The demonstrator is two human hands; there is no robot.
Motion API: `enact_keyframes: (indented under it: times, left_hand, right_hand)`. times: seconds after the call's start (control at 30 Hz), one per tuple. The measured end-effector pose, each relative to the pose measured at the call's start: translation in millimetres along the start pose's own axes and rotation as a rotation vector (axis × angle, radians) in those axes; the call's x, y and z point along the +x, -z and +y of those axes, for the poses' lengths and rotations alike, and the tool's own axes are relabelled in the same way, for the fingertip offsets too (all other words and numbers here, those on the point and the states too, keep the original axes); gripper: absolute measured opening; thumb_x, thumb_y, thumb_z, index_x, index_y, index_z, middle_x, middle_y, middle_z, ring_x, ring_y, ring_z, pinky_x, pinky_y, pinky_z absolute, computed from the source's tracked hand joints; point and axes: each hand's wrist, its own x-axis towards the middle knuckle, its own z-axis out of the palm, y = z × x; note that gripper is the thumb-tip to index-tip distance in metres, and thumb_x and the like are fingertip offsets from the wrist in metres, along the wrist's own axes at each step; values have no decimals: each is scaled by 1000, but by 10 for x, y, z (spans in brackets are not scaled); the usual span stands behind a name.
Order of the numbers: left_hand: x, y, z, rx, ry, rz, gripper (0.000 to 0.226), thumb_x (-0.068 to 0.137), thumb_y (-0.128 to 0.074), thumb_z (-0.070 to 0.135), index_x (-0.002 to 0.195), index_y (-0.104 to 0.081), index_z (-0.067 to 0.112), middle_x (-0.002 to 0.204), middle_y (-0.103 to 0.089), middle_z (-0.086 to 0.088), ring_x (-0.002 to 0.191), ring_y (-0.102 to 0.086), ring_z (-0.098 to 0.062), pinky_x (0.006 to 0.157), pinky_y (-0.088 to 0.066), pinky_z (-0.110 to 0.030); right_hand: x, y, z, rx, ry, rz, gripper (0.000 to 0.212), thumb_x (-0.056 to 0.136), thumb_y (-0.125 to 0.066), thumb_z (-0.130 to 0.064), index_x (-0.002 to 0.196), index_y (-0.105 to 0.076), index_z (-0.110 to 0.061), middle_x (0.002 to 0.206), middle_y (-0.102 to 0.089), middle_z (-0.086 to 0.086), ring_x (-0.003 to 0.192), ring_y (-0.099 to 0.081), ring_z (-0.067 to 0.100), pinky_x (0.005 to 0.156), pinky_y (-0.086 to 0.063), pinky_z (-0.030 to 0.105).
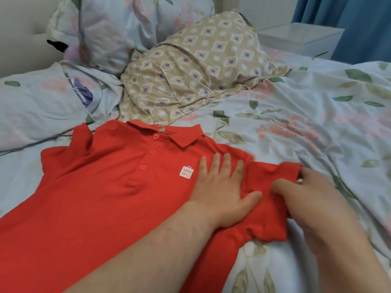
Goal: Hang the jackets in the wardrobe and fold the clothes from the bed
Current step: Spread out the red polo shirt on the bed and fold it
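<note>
A red polo shirt [101, 199] lies front up on the bed [300, 123], spread over the floral bedcover on the near left. Its collar [184, 137] points to the far side, and its lower part runs off the near left edge of the view. Three red buttons [152, 152] run down the placket, and a small white logo patch [186, 172] sits on the chest just right of them.

The left hand [224, 187] lies flat on the chest of the shirt, just right of the logo. Its fingers are straight and slightly spread, pressing the cloth down without grasping it. The right hand [313, 193] holds the shirt's right-side sleeve [268, 210]. Its thumb rests on top of the cloth and its fingers curl at the sleeve's hem, so the sleeve is pinched. The sleeve is bunched and wrinkled between the two hands.

Beyond the collar, a beige pillow [201, 66] with a diamond pattern leans on the bed. A floral pillow [118, 24] stands behind it, and another [38, 108] lies at the far left. A white bedside table [300, 37] stands at the far right, next to a blue curtain [359, 24].
</note>
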Motion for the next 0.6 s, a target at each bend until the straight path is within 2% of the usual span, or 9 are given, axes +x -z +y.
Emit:
enact_keyframes:
  times: [0.07,0.13,0.2,0.23,0.33,0.4,0.47,0.53,0.6]
  left_hand:
    - [29,-17,161,-50,-44,-4,91,84,-14,68,156,-4,12,162,1,-19,150,8,-32,119,10,-51]
    - [17,-41,225,-92,-123,27,87,86,-19,62,156,-6,10,163,0,-16,151,6,-25,121,10,-41]
    - [-27,-56,170,-214,-135,120,76,93,-35,48,156,-10,12,164,-3,-10,151,2,-18,121,9,-31]
    - [-60,-63,141,-293,-105,191,74,93,-39,42,156,-12,14,164,-5,-8,151,0,-16,120,9,-27]
    - [-216,-70,123,-480,89,390,73,87,-34,41,154,-22,16,162,-18,-5,150,-8,-14,119,6,-21]
    - [-325,-53,142,-587,104,354,70,86,-29,49,148,-39,17,157,-31,-1,147,-19,-12,118,0,-19]
    - [-378,13,148,-720,-16,173,63,91,-27,49,140,-51,18,152,-42,-1,144,-28,-10,120,-5,-23]
    - [-363,200,180,-1159,11,12,57,94,-34,51,135,-54,17,145,-49,-6,137,-40,-9,120,-17,-27]
    - [-417,337,119,-1767,166,-31,73,83,-38,63,132,-55,12,139,-55,-11,131,-50,-14,118,-29,-34]
  right_hand:
    - [0,-8,7,-126,-28,26,41,57,-60,-47,83,-67,-16,76,-69,9,74,-65,32,64,-52,41]
    - [22,-38,69,-170,-94,81,35,68,-65,-42,91,-63,-15,89,-67,11,81,-63,32,68,-50,37]
    - [35,-85,97,-39,-137,139,21,74,-65,-24,93,-55,-23,89,-66,6,80,-65,30,73,-55,43]
    - [37,-96,99,55,-151,157,24,75,-65,-18,93,-52,-27,88,-66,4,79,-66,28,73,-56,45]
    - [41,-61,87,273,-162,234,32,72,-65,-11,99,-55,-23,74,-67,4,60,-66,16,57,-53,33]
    - [49,-17,37,438,-167,286,44,64,-64,-14,108,-58,-13,73,-65,7,53,-63,15,52,-48,28]
    - [40,-18,-21,698,-153,254,47,70,-63,-5,117,-57,-3,75,-60,10,48,-59,13,46,-47,24]
    - [-47,-106,-129,868,-128,162,40,81,-61,4,120,-54,1,80,-57,12,47,-60,10,44,-48,23]
    - [-164,-225,-250,936,-114,68,32,87,-60,5,119,-54,3,82,-61,14,53,-65,13,46,-52,25]
